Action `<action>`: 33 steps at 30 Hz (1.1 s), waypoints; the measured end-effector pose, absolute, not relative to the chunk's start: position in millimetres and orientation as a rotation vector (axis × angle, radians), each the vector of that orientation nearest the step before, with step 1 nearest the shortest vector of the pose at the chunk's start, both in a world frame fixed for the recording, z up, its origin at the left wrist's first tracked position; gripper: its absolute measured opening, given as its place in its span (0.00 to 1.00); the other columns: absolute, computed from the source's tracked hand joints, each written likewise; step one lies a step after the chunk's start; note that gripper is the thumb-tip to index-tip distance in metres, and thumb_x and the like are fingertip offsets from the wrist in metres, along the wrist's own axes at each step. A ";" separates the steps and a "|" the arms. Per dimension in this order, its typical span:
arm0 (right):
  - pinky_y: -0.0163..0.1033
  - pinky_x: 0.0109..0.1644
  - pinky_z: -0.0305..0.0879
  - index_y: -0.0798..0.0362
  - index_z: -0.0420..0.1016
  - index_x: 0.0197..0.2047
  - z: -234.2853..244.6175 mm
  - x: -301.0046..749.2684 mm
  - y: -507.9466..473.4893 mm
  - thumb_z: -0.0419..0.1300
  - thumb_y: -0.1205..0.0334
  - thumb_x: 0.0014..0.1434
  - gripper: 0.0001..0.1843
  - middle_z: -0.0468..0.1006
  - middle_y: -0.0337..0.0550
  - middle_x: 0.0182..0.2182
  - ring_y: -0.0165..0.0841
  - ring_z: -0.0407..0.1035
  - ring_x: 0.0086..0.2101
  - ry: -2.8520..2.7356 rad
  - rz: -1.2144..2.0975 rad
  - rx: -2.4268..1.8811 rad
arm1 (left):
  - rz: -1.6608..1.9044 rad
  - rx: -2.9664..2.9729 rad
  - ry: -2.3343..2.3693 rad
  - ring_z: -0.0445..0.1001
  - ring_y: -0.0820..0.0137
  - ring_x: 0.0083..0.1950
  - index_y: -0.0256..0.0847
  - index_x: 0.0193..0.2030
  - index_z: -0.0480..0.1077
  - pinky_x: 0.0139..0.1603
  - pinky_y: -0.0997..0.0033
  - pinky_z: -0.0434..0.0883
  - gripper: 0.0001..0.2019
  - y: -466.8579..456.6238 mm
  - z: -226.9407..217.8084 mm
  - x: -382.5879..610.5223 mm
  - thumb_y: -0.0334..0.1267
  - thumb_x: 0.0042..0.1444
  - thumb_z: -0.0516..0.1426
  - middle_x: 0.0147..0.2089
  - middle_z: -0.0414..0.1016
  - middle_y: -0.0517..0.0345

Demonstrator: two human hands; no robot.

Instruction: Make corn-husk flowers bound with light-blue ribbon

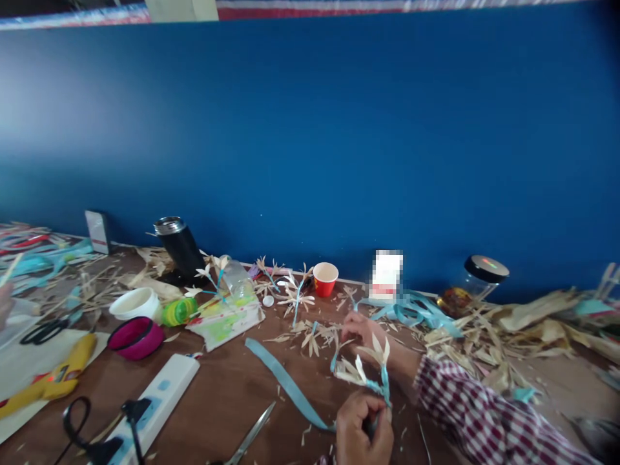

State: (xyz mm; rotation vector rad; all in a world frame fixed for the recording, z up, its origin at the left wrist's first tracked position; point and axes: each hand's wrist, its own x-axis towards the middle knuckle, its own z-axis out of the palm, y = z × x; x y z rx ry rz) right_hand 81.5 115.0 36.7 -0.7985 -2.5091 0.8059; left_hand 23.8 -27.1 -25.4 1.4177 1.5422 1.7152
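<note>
My left hand [364,429] is at the bottom centre, its fingers closed round the base of a small sprig [372,373] of pale dried husk leaves bound with light blue ribbon. My right hand [360,330], in a red-and-white checked sleeve reaching in from the right, is just beyond the sprig; its fingers are curled and pinch a strand of the blue ribbon near the sprig's top. A long strip of blue ribbon [285,382] trails left from my left hand across the brown table [227,394].
Metal scissors [250,438] lie left of my left hand, beside a white power strip [162,392] and a yellow glue gun [54,378]. Farther back are a pink bowl [136,337], black flask [179,249], red paper cup [325,278] and lidded glass jar [477,278]. Dried husks [508,330] pile up at right.
</note>
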 end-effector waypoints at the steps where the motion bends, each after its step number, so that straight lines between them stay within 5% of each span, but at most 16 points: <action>1: 0.34 0.37 0.62 0.52 0.72 0.30 40.1 88.3 114.2 0.56 0.70 0.50 0.05 0.73 0.43 0.33 0.32 0.68 0.33 -2.473 0.811 -0.820 | 1.705 1.411 1.561 0.63 0.74 0.22 0.38 0.22 0.67 0.25 0.77 0.61 0.05 -27.4 -25.2 24.3 0.29 0.47 0.53 0.20 0.65 0.60; 14: 0.33 0.28 0.59 0.51 0.59 0.30 57.1 176.5 75.1 0.52 0.64 0.56 0.04 0.69 0.37 0.24 0.28 0.65 0.25 -1.917 1.354 -1.093 | 1.432 0.833 1.432 0.57 0.77 0.21 0.34 0.25 0.70 0.22 0.78 0.58 0.12 -15.6 -4.5 7.4 0.43 0.47 0.57 0.19 0.62 0.63; 20: 0.32 0.28 0.57 0.52 0.62 0.32 71.0 160.4 45.9 0.53 0.68 0.54 0.02 0.66 0.35 0.25 0.26 0.61 0.25 -1.945 1.321 -1.039 | 1.461 0.721 1.385 0.52 0.80 0.16 0.33 0.25 0.73 0.16 0.80 0.53 0.18 -10.2 -9.9 3.3 0.51 0.40 0.61 0.14 0.57 0.67; 33: 0.32 0.30 0.61 0.51 0.61 0.36 31.8 129.2 37.4 0.56 0.65 0.54 0.06 0.65 0.35 0.27 0.26 0.62 0.27 -1.586 1.291 -1.039 | 1.471 0.705 1.367 0.51 0.81 0.15 0.34 0.26 0.73 0.14 0.81 0.52 0.18 -10.2 -12.3 3.7 0.50 0.39 0.62 0.14 0.57 0.68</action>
